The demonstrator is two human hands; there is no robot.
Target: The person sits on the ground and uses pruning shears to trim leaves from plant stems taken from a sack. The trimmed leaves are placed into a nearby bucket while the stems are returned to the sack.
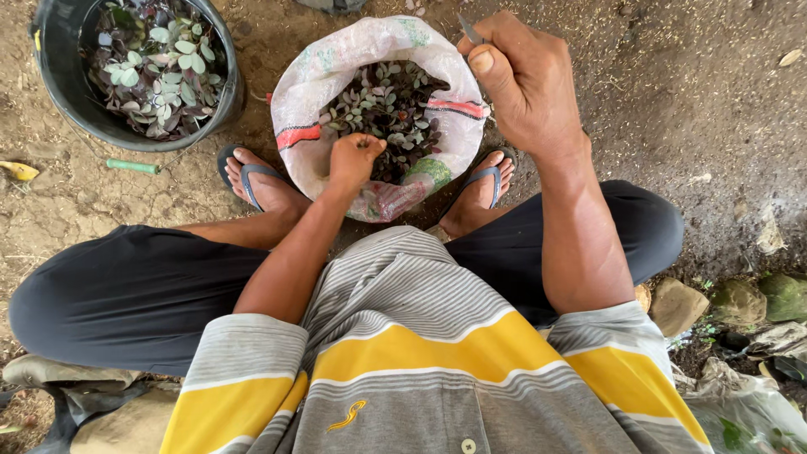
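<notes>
Left hand (pixel 353 158) closed on leaves inside sack (pixel 315 76), right hand (pixel 521 80) fisted round small blade (pixel 469 29) above it; sack & bucket (pixel 59 76) both part-full

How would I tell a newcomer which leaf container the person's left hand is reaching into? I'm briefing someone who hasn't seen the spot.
Start at the person's two sandalled feet on the dirt. Between them stands a white sack with its rim rolled down, and the left hand dips into it. Unlike the black bucket at upper left, it is soft, pale and red-striped.
</notes>
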